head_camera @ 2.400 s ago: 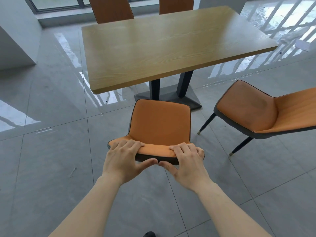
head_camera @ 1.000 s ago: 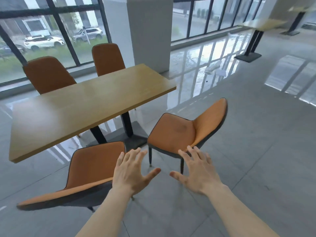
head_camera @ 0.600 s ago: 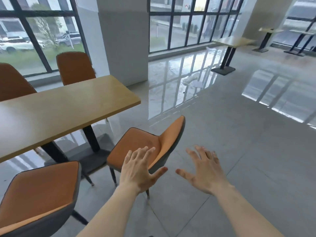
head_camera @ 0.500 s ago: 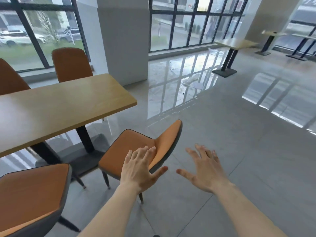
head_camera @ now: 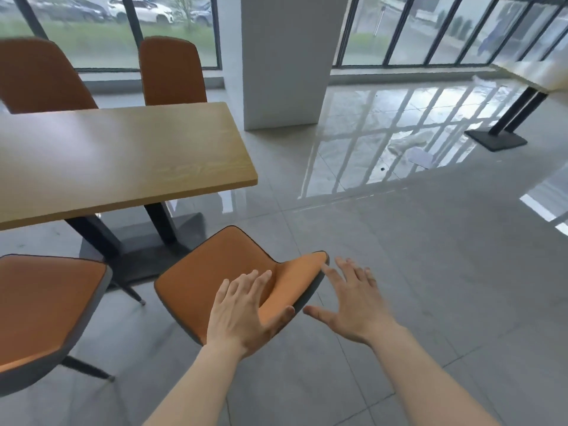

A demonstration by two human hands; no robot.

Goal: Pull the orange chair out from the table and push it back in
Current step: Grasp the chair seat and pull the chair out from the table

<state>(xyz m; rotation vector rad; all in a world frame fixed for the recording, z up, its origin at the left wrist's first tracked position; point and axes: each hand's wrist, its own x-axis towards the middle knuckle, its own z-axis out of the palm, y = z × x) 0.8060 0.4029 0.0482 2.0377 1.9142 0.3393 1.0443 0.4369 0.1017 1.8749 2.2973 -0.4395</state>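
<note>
An orange chair [head_camera: 215, 272] with a dark shell stands clear of the wooden table [head_camera: 123, 158], near the table's right end, its backrest towards me. My left hand [head_camera: 242, 312] hovers over the top edge of that backrest with fingers spread, holding nothing. My right hand [head_camera: 350, 299] is open just right of the backrest, its forefinger tip close to the rim's corner. Whether either hand touches the chair cannot be told.
A second orange chair [head_camera: 46, 305] stands at the lower left, also out from the table. Two more orange chairs [head_camera: 172, 72] face the table's far side. A white pillar [head_camera: 279, 56] rises behind. Another table's black base [head_camera: 495, 139] is at the right on glossy grey tiles.
Both hands let go of the first chair's backrest; the view swung right to the second chair. Over the last half second the hands moved closer to its backrest, fingers spread.
</note>
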